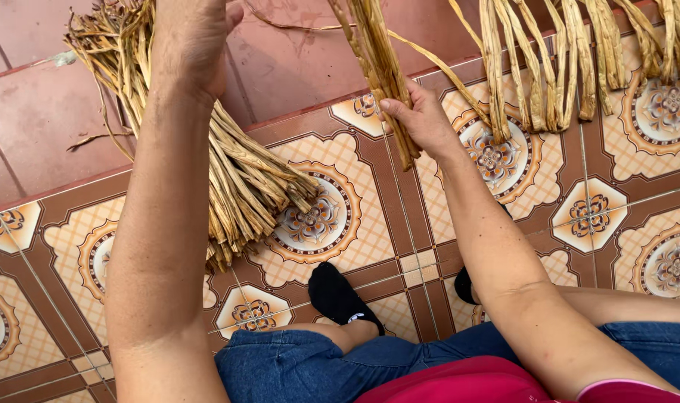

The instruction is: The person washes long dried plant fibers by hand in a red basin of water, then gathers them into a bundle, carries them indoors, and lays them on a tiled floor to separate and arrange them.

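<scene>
Dried flat fibre strips (381, 71) in right grip (422, 116), left grip (190, 37) unclear, patterned glossy tiles (317, 216).

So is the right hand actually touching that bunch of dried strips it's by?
Touching. The head view shows the right hand closed around the bunch of strips, fingers wrapped over its lower part with no gap.

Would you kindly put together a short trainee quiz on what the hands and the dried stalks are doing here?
1. True or false: the right hand grips a bunch of dried stalks.
2. Where is the big loose bundle? A) on the tiled floor B) on the person's lap
3. What colour are the shoes?

Key: 1 true; 2 A, lying on the patterned floor tiles under the raised left hand; 3 black.
</scene>
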